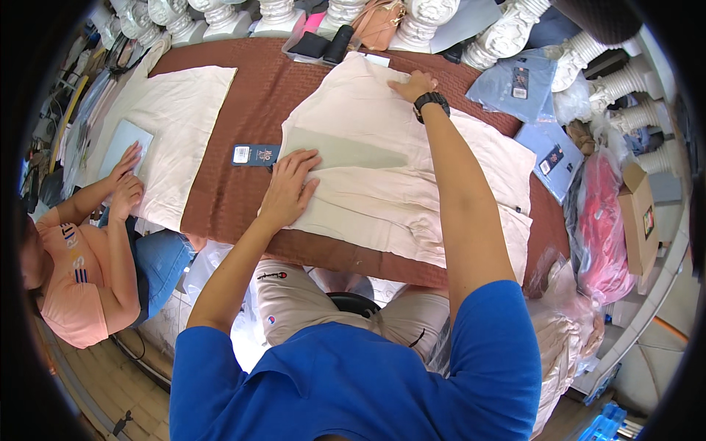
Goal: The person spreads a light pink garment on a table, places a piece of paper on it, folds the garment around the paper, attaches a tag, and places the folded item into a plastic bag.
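A cream-coloured garment [353,191] is spread over the brown-covered table in front of me. A smooth grey-green flat piece [346,149] shows on it, tapering to the right; whether it is a board or a layer of cloth I cannot tell. My left hand [290,187] lies palm down on the garment's left part, fingers stretched out. Right beside it a dark blue hang tag [255,155] with a white label sticks out from the left edge. At the far edge, my right hand [414,87] has its fingers bent on the garment's cloth.
On the left a seated co-worker's hands [126,184] rest at a pale flat packet [125,151] on another cream garment [180,132]. White balusters [276,15] line the far edge. Bagged blue garments [515,84], a red bagged bundle [603,228] and a cardboard box [638,220] stand right.
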Available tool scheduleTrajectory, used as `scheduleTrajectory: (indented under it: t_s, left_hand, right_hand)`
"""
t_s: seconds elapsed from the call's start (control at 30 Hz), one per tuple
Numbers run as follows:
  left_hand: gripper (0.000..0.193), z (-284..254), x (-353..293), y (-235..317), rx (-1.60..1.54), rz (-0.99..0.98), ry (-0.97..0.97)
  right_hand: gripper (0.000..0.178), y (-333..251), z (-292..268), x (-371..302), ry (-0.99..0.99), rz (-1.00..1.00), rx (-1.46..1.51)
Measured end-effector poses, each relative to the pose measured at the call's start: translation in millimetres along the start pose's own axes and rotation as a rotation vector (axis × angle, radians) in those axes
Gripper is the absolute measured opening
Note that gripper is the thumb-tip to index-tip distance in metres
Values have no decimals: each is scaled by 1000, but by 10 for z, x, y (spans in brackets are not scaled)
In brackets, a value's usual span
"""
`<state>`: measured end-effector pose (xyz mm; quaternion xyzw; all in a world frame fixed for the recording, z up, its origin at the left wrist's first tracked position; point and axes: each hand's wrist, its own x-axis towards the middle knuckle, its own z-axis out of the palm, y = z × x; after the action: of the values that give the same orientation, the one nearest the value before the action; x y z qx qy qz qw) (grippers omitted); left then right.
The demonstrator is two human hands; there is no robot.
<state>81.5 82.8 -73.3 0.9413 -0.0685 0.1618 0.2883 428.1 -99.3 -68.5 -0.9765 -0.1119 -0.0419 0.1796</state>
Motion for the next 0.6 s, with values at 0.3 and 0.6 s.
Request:
scheduleTrajectory:
  t_s: [0.3, 0.6]
  left_hand:
    - [40, 77, -35, -27, 39, -9, 31]
    - [34, 179, -13, -60, 88, 12, 59]
  right_hand:
    - [27, 63, -1105, -911, -170, -476, 574]
    - [43, 2072, -1543, -1753, -105, -327, -349]
